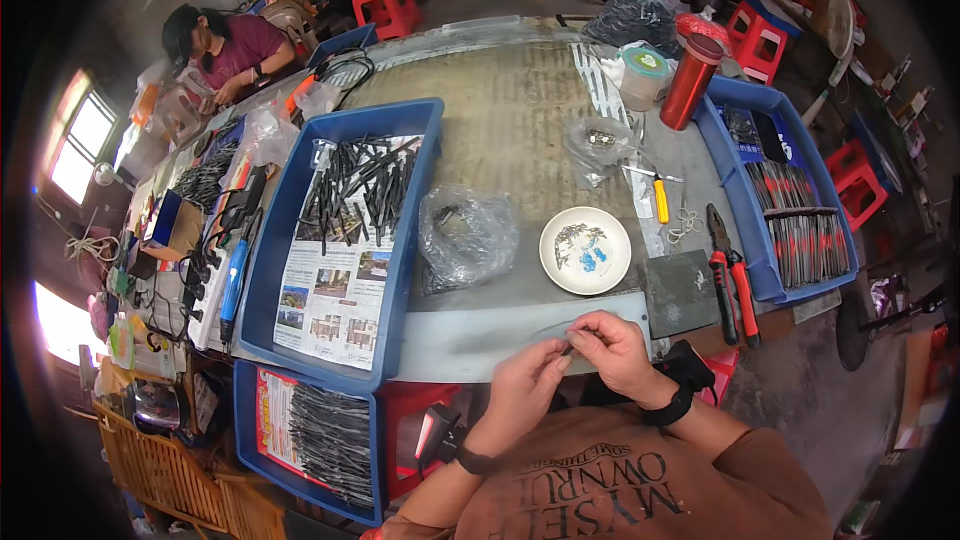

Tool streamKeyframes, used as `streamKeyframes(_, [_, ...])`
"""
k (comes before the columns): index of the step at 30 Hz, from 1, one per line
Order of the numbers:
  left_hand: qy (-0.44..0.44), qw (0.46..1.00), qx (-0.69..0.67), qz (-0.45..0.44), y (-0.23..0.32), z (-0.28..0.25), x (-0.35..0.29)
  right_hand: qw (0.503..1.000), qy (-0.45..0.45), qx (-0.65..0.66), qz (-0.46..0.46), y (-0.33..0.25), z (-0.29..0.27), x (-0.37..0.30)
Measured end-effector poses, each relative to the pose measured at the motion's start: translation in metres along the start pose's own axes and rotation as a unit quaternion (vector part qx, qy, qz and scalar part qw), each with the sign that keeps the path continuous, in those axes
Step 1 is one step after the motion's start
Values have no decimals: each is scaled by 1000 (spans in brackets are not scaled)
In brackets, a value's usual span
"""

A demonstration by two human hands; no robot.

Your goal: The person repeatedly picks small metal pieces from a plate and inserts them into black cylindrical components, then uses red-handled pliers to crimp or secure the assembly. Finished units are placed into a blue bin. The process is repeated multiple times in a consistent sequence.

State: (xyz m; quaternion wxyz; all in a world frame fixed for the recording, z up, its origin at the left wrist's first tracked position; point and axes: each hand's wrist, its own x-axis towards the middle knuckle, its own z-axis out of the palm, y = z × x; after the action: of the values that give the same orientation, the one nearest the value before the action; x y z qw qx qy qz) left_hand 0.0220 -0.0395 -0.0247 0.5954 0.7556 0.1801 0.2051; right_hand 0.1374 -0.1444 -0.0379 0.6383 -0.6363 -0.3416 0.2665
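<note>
My left hand (pixel 527 380) and my right hand (pixel 610 348) meet at the near edge of the workbench (pixel 500 130). Together they pinch a small dark slender part (pixel 567 347) between the fingertips. The part is mostly hidden by my fingers. Just beyond my hands sits a white dish (pixel 586 250) holding small metal and blue pieces. A crumpled clear plastic bag (pixel 466 233) lies left of the dish. A dark wristband is on each wrist.
A blue tray (pixel 345 240) with black sticks on printed paper lies left; another blue tray (pixel 305 430) sits below it. A blue bin (pixel 790 200) of parts is right, with red-handled pliers (pixel 733 280), a yellow screwdriver (pixel 660 198), a red tumbler (pixel 692 80). A person (pixel 230 45) works far left.
</note>
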Motion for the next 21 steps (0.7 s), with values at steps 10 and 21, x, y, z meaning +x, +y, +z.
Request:
streamKeyframes(10, [22,987,-139,-73,-37,3,23,885,-59,-402,-227,-13,-50,72])
streamKeyframes(21, [56,983,-166,-56,-58,5,26,765,-197,-568,-231,1,-60,89])
